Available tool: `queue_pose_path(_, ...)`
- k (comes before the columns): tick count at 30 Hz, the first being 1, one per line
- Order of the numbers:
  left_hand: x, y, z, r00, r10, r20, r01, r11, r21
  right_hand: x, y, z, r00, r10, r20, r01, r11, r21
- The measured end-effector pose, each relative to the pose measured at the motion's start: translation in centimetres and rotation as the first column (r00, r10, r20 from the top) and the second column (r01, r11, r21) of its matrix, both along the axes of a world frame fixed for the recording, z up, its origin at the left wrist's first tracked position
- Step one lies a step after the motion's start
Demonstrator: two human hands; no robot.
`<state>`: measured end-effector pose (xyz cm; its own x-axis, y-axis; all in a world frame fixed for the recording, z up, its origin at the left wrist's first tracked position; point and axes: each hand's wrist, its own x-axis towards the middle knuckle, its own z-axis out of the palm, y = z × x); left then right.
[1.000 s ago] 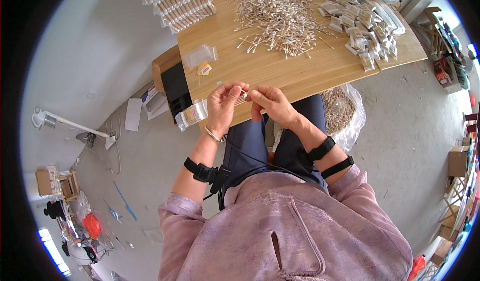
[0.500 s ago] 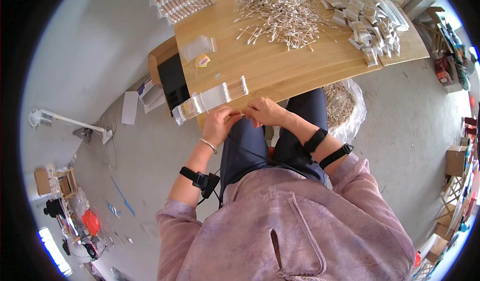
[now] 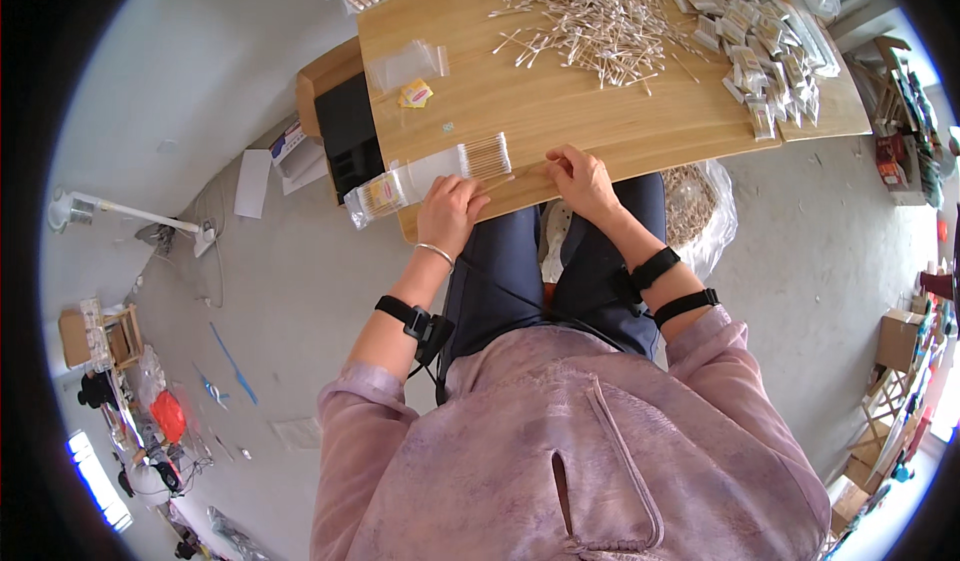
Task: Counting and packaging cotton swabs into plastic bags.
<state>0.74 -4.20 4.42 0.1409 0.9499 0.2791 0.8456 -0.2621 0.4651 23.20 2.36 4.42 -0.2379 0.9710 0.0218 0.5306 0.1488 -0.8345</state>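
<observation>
A row of cotton swabs [image 3: 486, 154] sticks out of a flat clear plastic bag [image 3: 425, 171] near the table's front left edge. At the bag's left end lies a clear packet [image 3: 375, 199] with a yellow label, filled with swabs. My left hand [image 3: 452, 211] is beside the row, fingers drawn together on a single cotton swab [image 3: 498, 179] that points right, just below the row. To the right, my right hand [image 3: 585, 183] is over the table edge, its thumb and fingers pinched together. Anything between those fingertips is too small to make out.
A large heap of loose swabs [image 3: 600, 21] covers the table's far middle, with filled packets [image 3: 760, 61] to its right. Empty clear bags [image 3: 410, 65] and yellow labels [image 3: 415, 93] lie far left. A plastic sack of swabs [image 3: 695, 206] stands beside my right leg.
My hands were together at the table edge. They have parted: the left has moved up beside the swab row, the right away to the right. The view has shifted slightly.
</observation>
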Motion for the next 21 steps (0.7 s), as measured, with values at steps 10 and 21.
queue_pose_path(10,0.4,0.7,-0.9,0.983,0.164,0.083,-0.170,0.982,0.076,3.0,0.1,-0.4,0.875,-0.287,0.390,0.153,0.928,0.338)
queue_pose_path(21,1.1,1.5,-1.9,0.972,0.144,0.186,-0.160,0.984,0.077,3.4,1.7,-0.4,0.990,-0.116,0.079,0.103,0.983,0.153)
